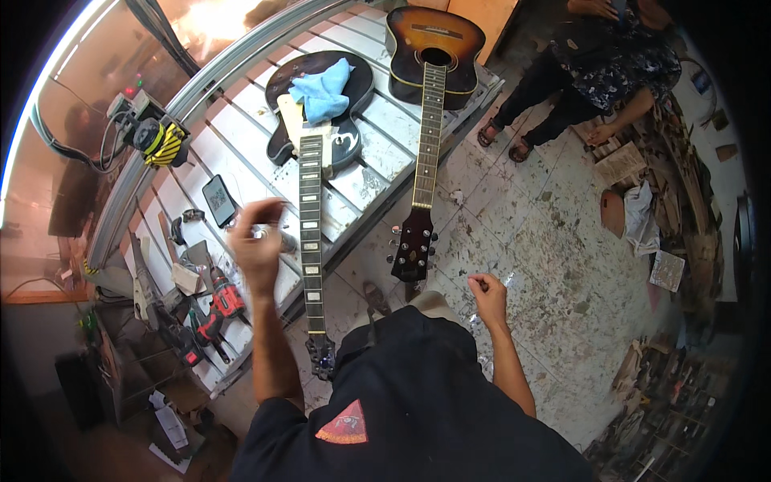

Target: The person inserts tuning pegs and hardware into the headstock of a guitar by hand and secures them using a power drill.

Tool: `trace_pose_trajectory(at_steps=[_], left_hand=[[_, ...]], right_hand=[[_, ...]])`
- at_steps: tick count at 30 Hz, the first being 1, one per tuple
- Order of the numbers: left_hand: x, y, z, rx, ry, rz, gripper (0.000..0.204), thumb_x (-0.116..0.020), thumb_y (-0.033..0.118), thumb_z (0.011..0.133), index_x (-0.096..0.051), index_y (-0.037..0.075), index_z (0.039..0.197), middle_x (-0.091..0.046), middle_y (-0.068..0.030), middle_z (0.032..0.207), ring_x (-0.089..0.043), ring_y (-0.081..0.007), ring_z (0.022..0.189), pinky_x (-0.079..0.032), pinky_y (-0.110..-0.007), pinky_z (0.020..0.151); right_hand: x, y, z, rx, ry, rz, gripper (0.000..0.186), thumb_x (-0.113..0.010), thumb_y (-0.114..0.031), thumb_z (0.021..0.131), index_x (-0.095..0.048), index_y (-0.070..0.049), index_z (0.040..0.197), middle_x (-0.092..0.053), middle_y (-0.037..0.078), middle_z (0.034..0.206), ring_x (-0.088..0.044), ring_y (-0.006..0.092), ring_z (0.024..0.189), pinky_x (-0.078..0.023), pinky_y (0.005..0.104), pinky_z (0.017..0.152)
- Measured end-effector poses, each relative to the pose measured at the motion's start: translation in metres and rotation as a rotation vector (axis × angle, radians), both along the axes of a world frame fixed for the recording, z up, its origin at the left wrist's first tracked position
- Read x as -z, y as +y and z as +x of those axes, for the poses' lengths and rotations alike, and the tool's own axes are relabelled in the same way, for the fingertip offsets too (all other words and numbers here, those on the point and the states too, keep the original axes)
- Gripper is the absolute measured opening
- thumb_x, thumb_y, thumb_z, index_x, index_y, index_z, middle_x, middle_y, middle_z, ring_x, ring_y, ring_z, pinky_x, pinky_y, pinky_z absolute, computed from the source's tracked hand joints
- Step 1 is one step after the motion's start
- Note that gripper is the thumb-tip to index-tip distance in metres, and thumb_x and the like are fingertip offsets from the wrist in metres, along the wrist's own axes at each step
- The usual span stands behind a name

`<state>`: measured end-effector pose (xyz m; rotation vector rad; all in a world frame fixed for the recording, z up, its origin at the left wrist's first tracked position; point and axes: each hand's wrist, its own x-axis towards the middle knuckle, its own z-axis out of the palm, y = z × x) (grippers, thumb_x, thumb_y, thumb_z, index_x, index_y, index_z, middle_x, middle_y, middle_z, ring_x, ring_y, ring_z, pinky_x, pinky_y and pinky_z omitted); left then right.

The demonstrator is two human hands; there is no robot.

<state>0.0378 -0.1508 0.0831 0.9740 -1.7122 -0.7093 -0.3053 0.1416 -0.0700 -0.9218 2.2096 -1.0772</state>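
My left hand [259, 245] is raised over the slotted white bench, left of the dark electric guitar's fretted neck [310, 233]. Its fingers are curled but smeared by motion, and a small metallic object [286, 241] shows beside them. The dark guitar body [283, 80] lies on the bench with a crumpled blue cloth [321, 90] on it; its headstock [321, 353] reaches past the edge near my waist. My right hand [490, 300] hangs over the floor, fingertips drawn together; anything between them is too small to see. A sunburst acoustic guitar [438, 36] lies to the right, its headstock [414, 245] off the bench.
On the bench [241, 124] lie a phone [218, 201], a red drill [226, 293] and other power tools. A black-and-yellow machine head [161, 143] stands at the left rail. Another person [594, 72] stands at the far right, near stacked wood pieces [622, 165].
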Motion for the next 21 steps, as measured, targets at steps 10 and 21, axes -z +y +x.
trace_pose_trajectory(at_steps=[10,21], left_hand=[[0.125,0.049,-0.140,0.309,-0.292,0.497,0.015,-0.076,0.011,0.085,-0.077,0.003,0.097,-0.075,-0.0162,0.085,-0.072,-0.0293,0.078,-0.055,-0.038,0.074],[0.133,0.048,-0.161,0.342,-0.361,0.394,0.018,-0.075,0.014,0.086,-0.077,0.003,0.100,-0.073,-0.0150,0.083,-0.070,-0.0277,0.075,-0.054,-0.038,0.071]], right_hand=[[-0.011,-0.012,0.012,-0.056,-0.032,0.001,0.016,-0.072,-0.013,0.091,-0.075,0.000,0.099,-0.069,0.007,0.085,-0.061,0.0137,0.070,-0.049,0.0290,0.066],[0.012,0.022,0.010,0.052,-0.094,0.005,0.018,-0.072,-0.016,0.093,-0.075,0.000,0.101,-0.071,0.003,0.082,-0.061,0.0085,0.072,-0.050,0.0263,0.067]])
